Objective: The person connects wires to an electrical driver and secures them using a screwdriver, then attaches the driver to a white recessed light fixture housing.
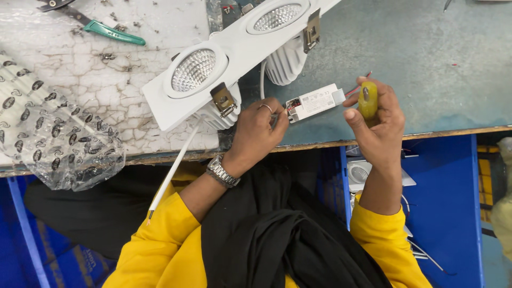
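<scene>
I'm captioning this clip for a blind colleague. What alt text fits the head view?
Seen from above, a person's left hand steadies a small white driver box on a workbench while the right hand grips a yellow-handled tool. A white twin-spot light fitting lies just beyond, its white cable trailing off the edge.

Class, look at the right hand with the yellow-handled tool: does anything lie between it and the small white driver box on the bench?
Nothing visible does. The right hand holds the yellow-handled tool upright just right of the white driver box; only thin red wires cross the gap. The left hand steadies the box's other end.
</scene>
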